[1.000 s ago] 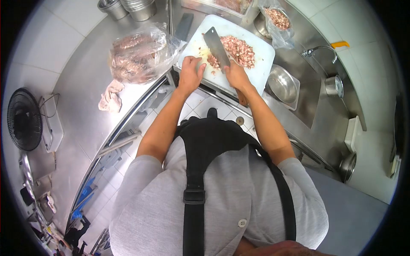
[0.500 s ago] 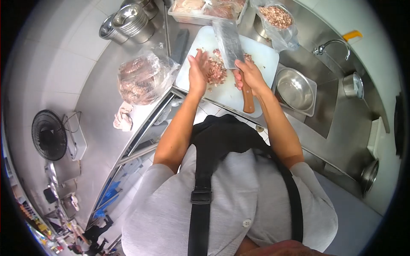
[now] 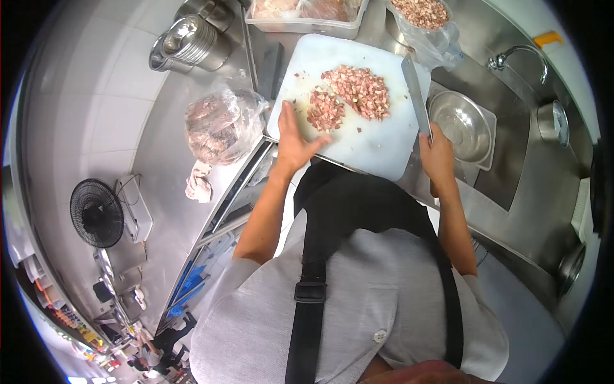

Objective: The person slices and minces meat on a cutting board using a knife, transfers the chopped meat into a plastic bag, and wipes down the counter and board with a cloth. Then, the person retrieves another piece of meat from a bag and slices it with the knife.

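Two piles of chopped meat lie on the white cutting board point(image 3: 377, 144): a larger pile point(image 3: 359, 91) and a smaller one point(image 3: 325, 110) to its lower left. My left hand point(image 3: 295, 142) is spread at the board's lower left corner, thumb near the smaller pile and nothing in it. Beyond the board's right edge, my right hand point(image 3: 439, 157) grips the cleaver point(image 3: 417, 96) by its handle, which the fingers mostly hide. Its blade stands on edge along the board's right side, pointing away from me.
A bag of meat point(image 3: 214, 128) and a cloth point(image 3: 199, 182) lie left. Stacked metal bowls point(image 3: 192, 41) stand at the back left. Behind the board are a meat tray point(image 3: 307, 25) and a bag of chopped meat point(image 3: 422, 14). A metal bowl point(image 3: 459, 126) and faucet point(image 3: 521, 51) are right.
The cleaver has moved right, off the meat to the board's right edge, with my right hand. My left hand has shifted lower, beside the smaller pile. The view has also shifted.
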{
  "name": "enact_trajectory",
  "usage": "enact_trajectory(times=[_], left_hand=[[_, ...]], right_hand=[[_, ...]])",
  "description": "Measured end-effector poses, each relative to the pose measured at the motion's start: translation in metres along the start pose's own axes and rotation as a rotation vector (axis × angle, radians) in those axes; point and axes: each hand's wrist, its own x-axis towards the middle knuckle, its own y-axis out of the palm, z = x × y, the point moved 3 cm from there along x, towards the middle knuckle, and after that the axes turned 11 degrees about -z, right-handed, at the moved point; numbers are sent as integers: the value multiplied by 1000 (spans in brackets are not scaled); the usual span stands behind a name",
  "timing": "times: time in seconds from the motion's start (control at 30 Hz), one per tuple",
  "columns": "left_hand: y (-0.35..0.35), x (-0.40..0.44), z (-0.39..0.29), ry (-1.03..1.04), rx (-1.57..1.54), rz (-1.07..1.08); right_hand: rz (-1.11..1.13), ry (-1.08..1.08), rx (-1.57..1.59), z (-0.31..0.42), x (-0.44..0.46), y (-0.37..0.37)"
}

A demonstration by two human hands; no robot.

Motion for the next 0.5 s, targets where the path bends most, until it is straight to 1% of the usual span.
enact_trajectory(times=[0.07,0.1,0.17,0.23,0.27,0.37,0.4,0.47,0.5], left_hand=[[15,-2,-3,96,144,-14],[21,2,-6,153,216,-28],[35,23,-10,156,181,-36],[54,45,-15,177,118,-42],[65,53,-18,240,21,-38],[65,52,-46,305,-181,-27],[56,43,-54,300,-97,40],[54,26,-50,293,51,70],[55,20,-49,284,126,86]], right_hand=[[-60,1,-40,-1,-6,15],[-92,-49,-37,6,-7,23],[-146,-148,-31,23,-15,43],[-68,-219,-8,35,-22,64],[-27,-254,1,38,-25,68],[217,-19,54,50,-19,39],[165,6,100,34,-21,37],[59,58,196,-15,-29,32],[98,172,272,-22,-32,26]])
